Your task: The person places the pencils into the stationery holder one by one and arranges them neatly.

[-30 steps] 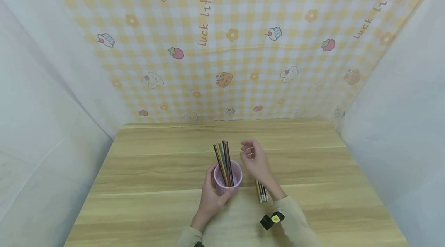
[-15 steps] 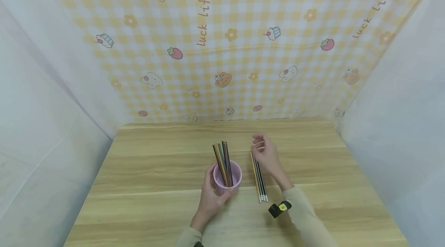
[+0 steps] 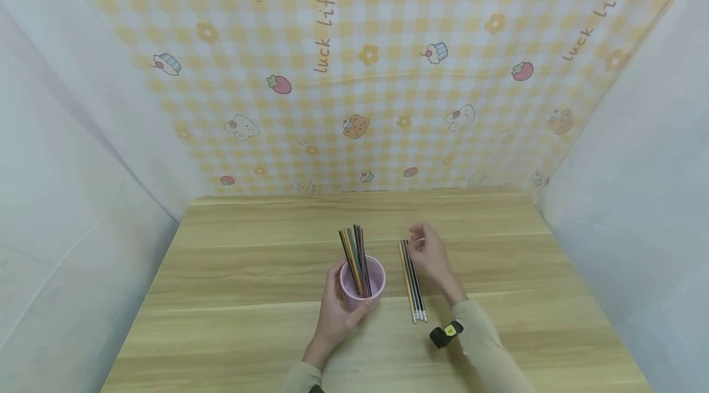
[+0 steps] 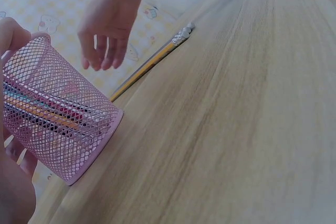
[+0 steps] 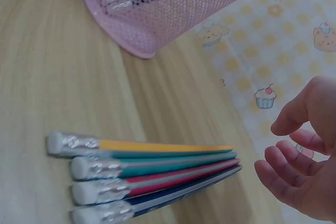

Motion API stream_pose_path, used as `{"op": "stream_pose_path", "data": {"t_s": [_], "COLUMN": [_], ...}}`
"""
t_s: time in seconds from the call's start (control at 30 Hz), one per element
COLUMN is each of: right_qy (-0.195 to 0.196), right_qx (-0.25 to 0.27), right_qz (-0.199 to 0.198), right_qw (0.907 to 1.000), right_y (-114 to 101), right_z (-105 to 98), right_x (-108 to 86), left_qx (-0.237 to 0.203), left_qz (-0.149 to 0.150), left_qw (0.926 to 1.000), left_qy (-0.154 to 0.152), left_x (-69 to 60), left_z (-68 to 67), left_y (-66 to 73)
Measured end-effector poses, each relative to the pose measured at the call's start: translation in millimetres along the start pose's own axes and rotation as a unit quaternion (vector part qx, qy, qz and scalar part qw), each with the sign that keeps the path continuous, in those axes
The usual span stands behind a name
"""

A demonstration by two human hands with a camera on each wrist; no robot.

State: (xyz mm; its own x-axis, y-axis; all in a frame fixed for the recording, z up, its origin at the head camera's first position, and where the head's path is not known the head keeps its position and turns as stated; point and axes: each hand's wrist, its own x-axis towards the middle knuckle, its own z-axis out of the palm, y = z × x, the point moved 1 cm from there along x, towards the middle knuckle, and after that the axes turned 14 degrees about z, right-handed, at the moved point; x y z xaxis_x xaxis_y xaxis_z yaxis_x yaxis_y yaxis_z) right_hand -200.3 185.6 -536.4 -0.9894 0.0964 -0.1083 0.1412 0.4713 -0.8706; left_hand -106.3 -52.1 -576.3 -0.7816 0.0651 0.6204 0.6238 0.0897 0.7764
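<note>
"Four eraser-tipped pencils [image 3: 413, 287] lie on the wood-grain table [image 3: 249, 270]: yellow, green, red, blue."

"Why in a row?"

"Presumably so each is easy to reach. One pink mesh pencil cup [image 5: 157, 27] stands at their nine o'clock; the bundle of pencils [image 3: 354, 258] inside leans toward eleven. Those overlap, so I can't count them."

"And the hands?"

"Two. The left hand [image 3: 338, 314], at the cup's seven o'clock, is wrapped round its wall, probably to keep it steady. The right hand [image 3: 433, 256], at the cup's two o'clock, is near the loose pencils' tips, fingers slightly bent, thumb apart, holding nothing."

"Behind?"

"One yellow-checked cloth [image 3: 388, 91], at twelve o'clock."
</note>
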Motion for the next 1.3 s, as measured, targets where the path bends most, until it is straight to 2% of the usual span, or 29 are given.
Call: {"op": "stream_pose_path", "data": {"t_s": [0.2, 0.57, 0.87, 1.07, 1.3], "right_qy": [-0.007, -0.008, 0.000, -0.012, -0.035], "right_qx": [-0.020, -0.084, -0.163, -0.197, -0.225], "right_qz": [0.031, 0.042, 0.079, 0.111, 0.134], "right_qw": [0.9993, 0.9955, 0.9834, 0.9739, 0.9645], "right_y": [13.6, 22.0, 19.2, 16.9, 17.3], "right_z": [3.3, 5.6, 3.8, -3.7, -10.6], "right_x": [-0.5, -3.6, -3.6, -4.2, -5.0], "left_qx": [-0.005, 0.000, -0.004, 0.008, 0.005], "left_qz": [0.003, -0.009, -0.011, -0.025, -0.022], "left_qw": [1.0000, 0.9999, 0.9999, 0.9996, 0.9997], "left_qy": [0.000, -0.007, -0.003, -0.008, -0.006], "left_x": [-0.8, -0.4, -0.3, -1.0, -1.0], "left_z": [0.2, 0.8, 1.0, 0.8, 0.3], "left_y": [-0.9, -0.5, 0.8, 1.1, -0.2]}}
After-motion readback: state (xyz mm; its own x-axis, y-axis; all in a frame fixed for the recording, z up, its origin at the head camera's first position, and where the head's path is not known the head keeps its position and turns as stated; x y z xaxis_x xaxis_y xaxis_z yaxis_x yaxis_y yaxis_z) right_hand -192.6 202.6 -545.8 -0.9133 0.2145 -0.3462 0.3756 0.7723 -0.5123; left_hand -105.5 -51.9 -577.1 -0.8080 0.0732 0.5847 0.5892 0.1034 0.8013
